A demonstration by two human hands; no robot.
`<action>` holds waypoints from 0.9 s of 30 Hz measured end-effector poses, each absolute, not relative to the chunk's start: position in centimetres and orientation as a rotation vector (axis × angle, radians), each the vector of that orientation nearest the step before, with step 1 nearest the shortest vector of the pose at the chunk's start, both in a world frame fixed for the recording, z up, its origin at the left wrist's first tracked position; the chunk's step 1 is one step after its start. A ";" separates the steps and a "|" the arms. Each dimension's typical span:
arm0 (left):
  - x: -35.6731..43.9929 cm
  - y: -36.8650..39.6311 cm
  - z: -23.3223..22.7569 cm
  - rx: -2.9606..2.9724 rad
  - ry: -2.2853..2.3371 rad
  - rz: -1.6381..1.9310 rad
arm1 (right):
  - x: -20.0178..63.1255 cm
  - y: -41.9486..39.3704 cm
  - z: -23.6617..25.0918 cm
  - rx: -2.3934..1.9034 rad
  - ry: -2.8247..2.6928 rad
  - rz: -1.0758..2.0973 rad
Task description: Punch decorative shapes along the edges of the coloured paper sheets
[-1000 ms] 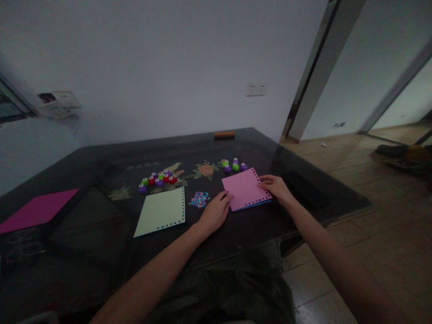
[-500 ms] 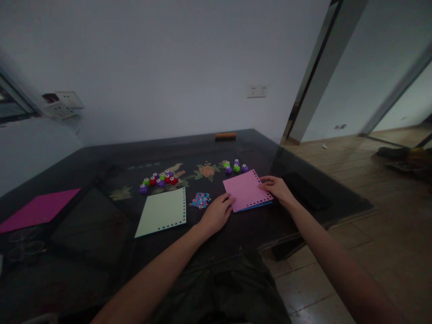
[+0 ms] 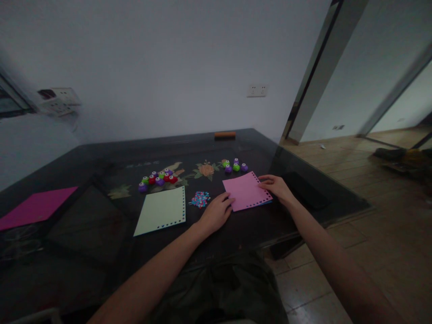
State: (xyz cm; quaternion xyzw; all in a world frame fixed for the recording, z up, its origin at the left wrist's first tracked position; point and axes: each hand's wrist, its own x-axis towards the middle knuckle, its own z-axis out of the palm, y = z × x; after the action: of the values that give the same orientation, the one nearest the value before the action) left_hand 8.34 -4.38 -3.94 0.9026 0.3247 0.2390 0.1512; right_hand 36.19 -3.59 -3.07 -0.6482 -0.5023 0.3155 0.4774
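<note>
On the dark glass-topped table [image 3: 101, 211], the pink punched sheet [image 3: 245, 191] is being pinned flat between both open hands, left hand [image 3: 216, 212] touching its near-left corner, right hand [image 3: 277, 186] resting on its right edge.

Punched sheet [image 3: 246, 191] btwn hands, scraps pile [image 3: 200, 199] left, punches [image 3: 234, 166] behind

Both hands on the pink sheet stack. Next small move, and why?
Probably square the stack: the left hand rests on the near-left corner of the pink sheet, the right hand on its far-right punched edge, and a blue sheet peeks out beneath, so the edges look slightly misaligned.
</note>
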 end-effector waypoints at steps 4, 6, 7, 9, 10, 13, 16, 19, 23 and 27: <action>8.3 -4.4 -3.8 2.593 0.936 0.672 | 36.7 -3.6 -3.1 -1.624 -1.259 0.654; 8.3 -4.4 -3.8 2.591 0.935 0.673 | 36.9 -3.5 -3.2 -1.653 -1.279 0.588; 8.3 -4.4 -3.8 2.589 0.934 0.675 | 37.1 -3.5 -3.2 -1.667 -1.290 0.558; 8.3 -4.3 -3.9 2.582 0.932 0.683 | 37.3 -3.3 -3.3 -1.690 -1.312 0.506; 8.3 -4.3 -3.9 2.577 0.931 0.689 | 37.3 -3.3 -3.4 -1.698 -1.323 0.486; 8.2 -4.4 -3.7 2.566 0.931 0.712 | 37.5 -3.2 -3.4 -1.713 -1.351 0.446; 8.0 -4.6 -2.8 2.567 0.924 0.751 | 37.5 -3.1 -3.5 -1.718 -1.360 0.426; 7.3 -4.8 -0.7 2.611 0.888 0.824 | 37.5 -3.1 -3.6 -1.707 -1.361 0.428; 4.4 -4.5 2.9 2.643 0.871 0.939 | 37.1 -3.1 -3.5 -1.663 -1.391 0.460; -1.7 -1.9 4.0 2.619 1.051 1.049 | 36.0 -3.2 -2.4 -1.609 -1.433 0.485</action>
State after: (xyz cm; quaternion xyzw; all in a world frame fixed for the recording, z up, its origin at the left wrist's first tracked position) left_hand -1.66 -1.93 3.98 0.8681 0.3482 0.3476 0.0655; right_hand 36.05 -3.22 -2.44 -0.6507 -0.5794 0.1962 0.4500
